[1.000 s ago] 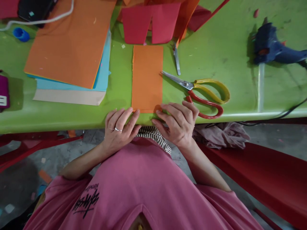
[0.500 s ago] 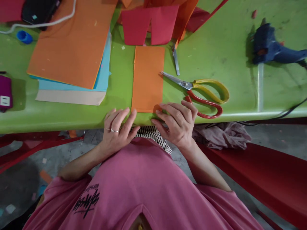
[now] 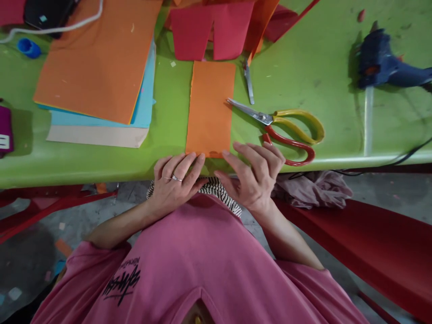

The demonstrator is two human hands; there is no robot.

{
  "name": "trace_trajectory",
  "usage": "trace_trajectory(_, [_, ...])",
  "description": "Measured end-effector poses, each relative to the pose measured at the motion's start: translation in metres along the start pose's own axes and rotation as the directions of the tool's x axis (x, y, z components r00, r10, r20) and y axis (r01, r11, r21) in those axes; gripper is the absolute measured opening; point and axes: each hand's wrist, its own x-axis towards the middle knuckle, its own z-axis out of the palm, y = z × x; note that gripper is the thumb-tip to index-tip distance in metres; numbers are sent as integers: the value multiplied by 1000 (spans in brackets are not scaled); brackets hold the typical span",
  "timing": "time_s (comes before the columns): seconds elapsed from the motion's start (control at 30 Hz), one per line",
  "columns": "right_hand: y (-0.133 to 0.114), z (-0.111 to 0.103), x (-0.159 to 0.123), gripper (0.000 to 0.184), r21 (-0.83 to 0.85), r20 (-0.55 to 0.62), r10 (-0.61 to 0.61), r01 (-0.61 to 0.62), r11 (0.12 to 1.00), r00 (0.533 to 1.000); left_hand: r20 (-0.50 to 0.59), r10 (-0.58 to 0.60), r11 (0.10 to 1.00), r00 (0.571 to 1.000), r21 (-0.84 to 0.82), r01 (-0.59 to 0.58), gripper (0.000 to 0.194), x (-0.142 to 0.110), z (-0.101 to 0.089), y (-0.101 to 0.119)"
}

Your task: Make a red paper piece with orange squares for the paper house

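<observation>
An orange paper rectangle (image 3: 211,108) lies flat on the green table, its short near side close to the table's front edge. On the left part of that near side rest the fingertips of my left hand (image 3: 178,177), the fingers stretched out and not wrapped round anything. My right hand (image 3: 254,173) has its fingers spread and bent, with the index fingertip at the paper's near right corner. Scissors (image 3: 263,118) with one yellow and one red handle lie just beyond my right hand, their tips over the paper's right side.
Tweezers (image 3: 249,83) lie right of the paper. Behind it stand folded red paper pieces (image 3: 192,33). A stack of coloured sheets (image 3: 97,67) is at left, near a blue cap (image 3: 29,48). A blue glue gun (image 3: 378,63) lies at right, with a cord along the edge.
My left hand has slid right along the paper's near edge. My right hand has shifted slightly right, and its fingers are spread wider.
</observation>
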Motion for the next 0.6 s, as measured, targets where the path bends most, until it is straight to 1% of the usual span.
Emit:
trace_trajectory(0.1, [-9, 5, 3, 50, -37, 78, -10, 13, 999, 997, 9, -18, 1000, 1000, -8, 18, 57, -1, 1, 0])
trace_trajectory(0.17, [-14, 9, 4, 49, -38, 104, -10, 15, 999, 995, 13, -20, 1000, 1000, -19, 20, 57, -3, 2, 0])
trace_trajectory(0.27, [-18, 11, 2, 46, -48, 90, 8, -3, 999, 996, 11, -14, 1000, 1000, -27, 14, 56, -4, 3, 0])
trace_trajectory(0.37, [-18, 6, -3, 46, -91, 73, 40, -33, 995, 997, 15, -16, 1000, 1000, -18, 16, 55, -5, 2, 0])
trace_trajectory(0.6, [-5, -9, -24, 45, -123, 9, 110, -108, 986, 994, 12, -26, 1000, 1000, -13, 26, 55, -3, 2, 1])
